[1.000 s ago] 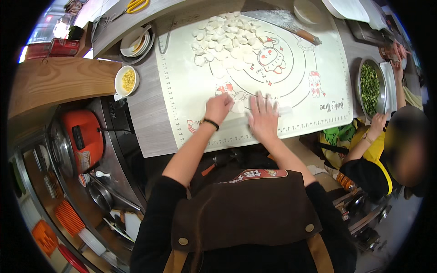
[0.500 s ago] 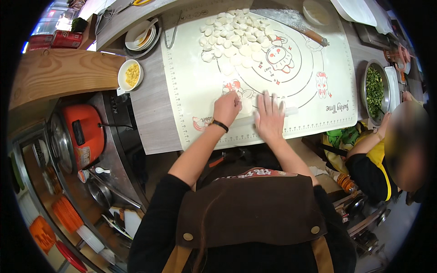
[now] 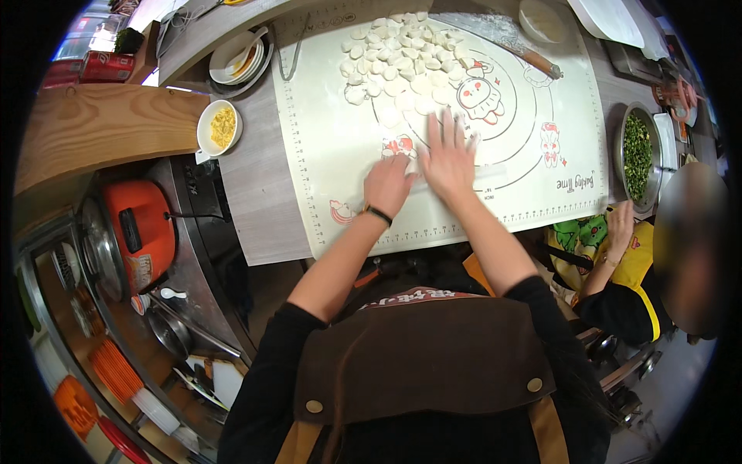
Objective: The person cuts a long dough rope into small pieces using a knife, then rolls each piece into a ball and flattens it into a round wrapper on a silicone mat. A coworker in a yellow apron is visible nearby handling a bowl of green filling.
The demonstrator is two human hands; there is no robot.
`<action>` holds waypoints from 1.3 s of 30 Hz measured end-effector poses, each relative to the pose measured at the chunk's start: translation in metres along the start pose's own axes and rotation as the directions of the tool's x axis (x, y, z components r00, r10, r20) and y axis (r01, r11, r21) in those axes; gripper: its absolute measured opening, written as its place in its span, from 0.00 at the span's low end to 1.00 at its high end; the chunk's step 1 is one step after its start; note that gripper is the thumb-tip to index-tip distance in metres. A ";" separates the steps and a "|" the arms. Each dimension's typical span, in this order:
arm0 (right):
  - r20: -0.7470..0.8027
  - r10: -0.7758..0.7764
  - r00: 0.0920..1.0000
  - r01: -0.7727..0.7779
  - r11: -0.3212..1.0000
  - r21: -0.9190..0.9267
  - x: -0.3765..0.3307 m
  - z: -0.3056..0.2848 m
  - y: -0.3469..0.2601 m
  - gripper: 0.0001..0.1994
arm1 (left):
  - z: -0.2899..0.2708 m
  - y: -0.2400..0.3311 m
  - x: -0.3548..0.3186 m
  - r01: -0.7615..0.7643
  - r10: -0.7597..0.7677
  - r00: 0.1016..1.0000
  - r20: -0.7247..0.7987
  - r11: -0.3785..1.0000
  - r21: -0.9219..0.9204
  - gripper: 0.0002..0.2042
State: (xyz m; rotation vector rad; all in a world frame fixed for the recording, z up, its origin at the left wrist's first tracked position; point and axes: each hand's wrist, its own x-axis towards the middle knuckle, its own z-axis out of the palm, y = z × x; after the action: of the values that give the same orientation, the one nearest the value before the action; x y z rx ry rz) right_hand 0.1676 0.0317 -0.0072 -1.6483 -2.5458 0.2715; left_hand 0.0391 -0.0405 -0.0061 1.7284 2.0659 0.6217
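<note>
On the pale printed baking mat [image 3: 340, 174], my right hand [image 3: 448, 162] lies flat with fingers stretched, its palm over a slim whitish rolling pin [image 3: 491, 173] whose end sticks out to the right. Close beside it, my left hand [image 3: 386, 185] is curled, with its fingertips pinching the edge of a pale dough wrapper [image 3: 412, 166], mostly covered by the hands. Beyond my hands are many small floury dough pieces [image 3: 386, 58], some flattened into rounds [image 3: 423, 104].
A wood-handled, floury wide blade [image 3: 533, 58] and a pale bowl [image 3: 541, 22] lie at the far right. A metal bowl of chopped greens [image 3: 638, 155] stands right, near a co-worker's hand [image 3: 618, 228]. At left sit a cup of yellow bits [image 3: 222, 127] and stacked dishes [image 3: 239, 62].
My right hand and the rolling pin have moved away from me across the mat. My left hand stays near the wrapper. The co-worker's hand has drawn back from the greens bowl.
</note>
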 end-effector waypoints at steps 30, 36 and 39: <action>-0.082 -0.097 0.992 0.102 0.993 0.063 -0.035 0.010 -0.010 0.30 | -0.020 -0.020 0.035 0.172 -0.158 0.973 0.166 0.983 -0.070 0.06; -0.083 -0.035 0.996 0.036 0.999 0.014 0.010 0.003 -0.020 0.30 | -0.015 -0.010 -0.001 0.314 -0.308 0.949 0.064 0.931 -0.186 0.07; -0.195 -0.087 0.977 0.094 0.995 0.023 0.043 0.007 -0.021 0.30 | -0.028 -0.003 0.051 0.159 -0.214 0.941 0.260 0.963 0.218 0.07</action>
State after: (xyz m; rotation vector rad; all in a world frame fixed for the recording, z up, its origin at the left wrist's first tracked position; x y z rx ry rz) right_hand 0.1296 0.0622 -0.0107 -1.4643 -2.4493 0.1354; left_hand 0.0126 0.0066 0.0149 1.5853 2.1049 0.1087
